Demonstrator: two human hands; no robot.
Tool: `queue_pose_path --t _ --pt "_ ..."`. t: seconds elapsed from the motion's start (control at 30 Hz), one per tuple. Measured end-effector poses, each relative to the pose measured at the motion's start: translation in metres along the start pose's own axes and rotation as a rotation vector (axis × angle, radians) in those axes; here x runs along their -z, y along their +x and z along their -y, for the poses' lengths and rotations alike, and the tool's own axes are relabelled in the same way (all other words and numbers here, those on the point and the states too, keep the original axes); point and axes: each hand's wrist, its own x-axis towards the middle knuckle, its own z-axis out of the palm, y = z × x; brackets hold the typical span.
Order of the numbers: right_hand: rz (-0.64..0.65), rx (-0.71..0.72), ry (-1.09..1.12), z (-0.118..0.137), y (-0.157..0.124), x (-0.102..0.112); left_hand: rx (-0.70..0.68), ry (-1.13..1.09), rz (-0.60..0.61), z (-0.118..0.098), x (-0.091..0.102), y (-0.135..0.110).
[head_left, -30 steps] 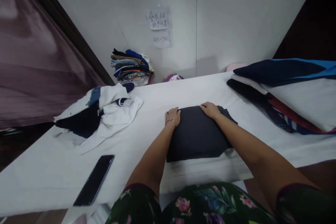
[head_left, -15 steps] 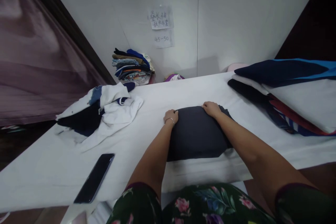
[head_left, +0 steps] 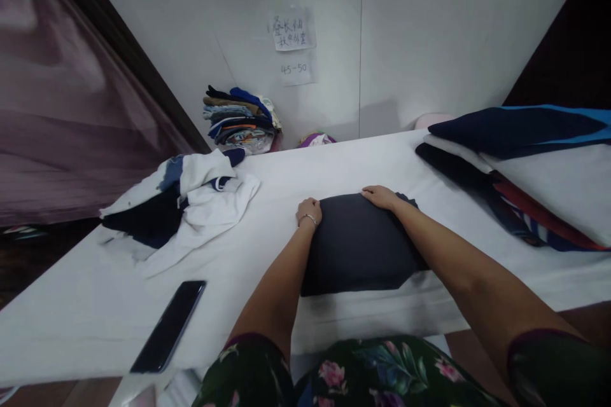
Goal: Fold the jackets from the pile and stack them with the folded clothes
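A folded dark navy garment (head_left: 358, 245) is held down by both hands on a white-covered table (head_left: 267, 194).

A black smartphone (head_left: 168, 327) is seen nearest. The left hand (head_left: 309, 212) and right hand (head_left: 380, 198) are laid on the garment's far edge, fingers together, not clamped. A crumpled white-and-navy garment (head_left: 176, 203) is placed farther left; a stack of folded clothes (head_left: 238, 121) is seen beyond.

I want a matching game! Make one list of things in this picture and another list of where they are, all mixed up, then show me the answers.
Things:
1. Phone
2. Paper note
3. Stack of folded clothes
4. Left hand

Places:
A. Touching the dark cloth
B. On the wall
C. Lying on the white table
D. Beyond the table, by the wall

Pairs: 1-C, 2-B, 3-D, 4-A
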Motion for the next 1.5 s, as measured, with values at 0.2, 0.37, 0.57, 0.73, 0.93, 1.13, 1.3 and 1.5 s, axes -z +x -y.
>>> queue_pose_path --t 0.2,0.37,0.57,0.73,0.93,1.13,1.3,1.5 --pt "0.047 0.000 0.012 0.007 0.014 -0.002 -0.004 0.022 -0.003 0.001 -0.001 0.000" --pt "0.013 -0.049 -0.016 0.010 0.011 -0.008 -0.009 0.035 -0.006 0.000 -0.001 0.000" --pt "-0.011 -0.055 -0.060 0.012 0.008 -0.009 0.001 0.028 -0.026 0.000 0.001 -0.001" --pt "-0.039 -0.088 -0.083 -0.011 -0.006 0.004 0.001 -0.016 -0.051 0.003 0.001 -0.001" --pt "-0.142 -0.173 0.043 -0.072 -0.052 0.022 0.010 -0.129 -0.070 0.004 -0.002 0.002" --pt "-0.346 -0.259 0.219 -0.100 -0.122 0.012 0.020 -0.328 -0.040 0.010 0.010 0.003" --pt "-0.440 -0.305 0.785 -0.097 -0.193 -0.008 0.065 -0.488 0.026 0.039 0.022 -0.032" --pt "-0.292 -0.411 1.228 -0.066 -0.245 -0.031 0.302 -0.878 0.091 0.073 0.017 -0.113"
